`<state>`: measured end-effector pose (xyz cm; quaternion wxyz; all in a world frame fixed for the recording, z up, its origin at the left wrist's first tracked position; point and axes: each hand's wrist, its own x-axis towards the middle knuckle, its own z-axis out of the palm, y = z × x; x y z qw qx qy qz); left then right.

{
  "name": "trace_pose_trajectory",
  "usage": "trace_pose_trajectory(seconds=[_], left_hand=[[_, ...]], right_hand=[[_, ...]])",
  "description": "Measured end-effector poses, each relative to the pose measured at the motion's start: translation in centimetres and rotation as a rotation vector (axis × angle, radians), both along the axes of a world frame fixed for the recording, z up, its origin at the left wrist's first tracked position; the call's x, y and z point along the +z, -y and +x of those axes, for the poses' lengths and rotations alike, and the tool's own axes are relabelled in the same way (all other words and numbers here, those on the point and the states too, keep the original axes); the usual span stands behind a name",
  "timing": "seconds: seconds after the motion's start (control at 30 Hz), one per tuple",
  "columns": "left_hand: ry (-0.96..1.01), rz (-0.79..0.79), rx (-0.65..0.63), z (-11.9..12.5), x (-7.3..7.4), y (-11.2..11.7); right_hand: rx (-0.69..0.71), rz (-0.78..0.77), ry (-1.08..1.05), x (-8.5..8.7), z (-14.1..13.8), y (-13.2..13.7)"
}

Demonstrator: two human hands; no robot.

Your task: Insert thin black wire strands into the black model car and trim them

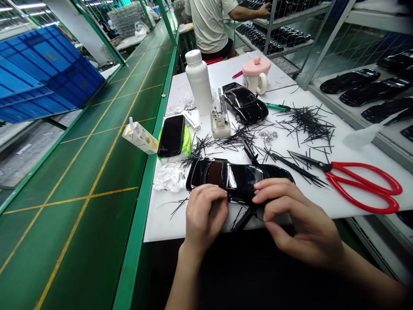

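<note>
Head view, near to far. At the near edge of the white surface (pixel 161 224), the left hand (pixel 204 215) and the right hand (pixel 297 219) both bear on a glossy black plastic model car (pixel 235 174), which lies lengthwise across the surface just beyond them. The grip of each hand is clenched on the car's near side, the left with curled fingers near its middle, the right with thumb and fingertips further along. A dark slender tool (pixel 244 218) lies below the car between the hands; its kind cannot be told. Just left of the car lies a crumpled white tissue (pixel 169 176); to the right, apart from it, lie red-handled steel scissors (pixel 361 185). Thin black strips (pixel 306 120) are scattered over the middle of the surface. Beyond lie a black smartphone (pixel 171 135), a small white tool holder (pixel 220 122), a second black model car (pixel 245 103), a tall white plastic bottle (pixel 199 79) and a pink-lidded cream mug (pixel 256 75). A green conveyor belt (pixel 97 172) runs along the left, with a small drink carton (pixel 140 137) at its edge. At the far end a person in a pale shirt (pixel 209 21) reaches into a wire shelf rack (pixel 290 26); black car bodies (pixel 355 82) lie on shelves at the right.
</note>
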<state>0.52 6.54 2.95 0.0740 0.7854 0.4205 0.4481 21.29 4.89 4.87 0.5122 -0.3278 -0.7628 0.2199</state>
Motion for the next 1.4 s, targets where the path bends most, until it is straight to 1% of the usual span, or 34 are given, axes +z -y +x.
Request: trace_pose_trajectory(seconds=[0.07,0.1,0.23,0.43,0.53,0.6,0.7,0.8,1.0,1.17,1.4], left_hand=[[0.017,0.018,0.040,0.1,-0.2,0.1],[0.032,0.024,0.039,0.2,-0.2,0.2],[0.052,0.032,-0.037,0.5,-0.3,0.1],[0.010,0.025,-0.019,0.4,-0.7,-0.2],[0.048,0.020,-0.015,0.5,-0.9,-0.1],[0.095,-0.001,-0.003,0.6,-1.1,0.0],[0.130,-0.029,0.027,0.7,-1.2,0.1],[0.133,-0.043,0.049,0.8,-1.3,0.2],[0.145,-0.053,0.035,0.8,-1.4,0.2],[0.117,-0.036,0.096,0.7,-1.5,0.1],[0.099,-0.036,0.099,0.7,-1.5,0.1]], right_hand=[[0.014,-0.005,-0.004,0.0,0.0,-0.1],[0.020,-0.008,-0.007,0.0,0.0,-0.1],[0.042,-0.017,-0.008,-0.1,0.0,-0.1],[0.046,-0.024,0.001,-0.1,0.3,0.2],[0.049,-0.014,0.002,-0.3,0.2,-0.1],[0.019,0.014,0.067,-0.5,0.0,-0.7],[-0.020,0.020,0.271,-0.9,-0.5,-1.9],[0.004,0.023,0.371,-1.2,-1.2,-2.9],[-0.025,0.126,0.323,-1.4,-2.0,-3.0],[0.003,0.107,0.346,-1.4,-1.4,-2.7],[0.043,0.083,0.383,-1.3,-0.9,-2.7]])
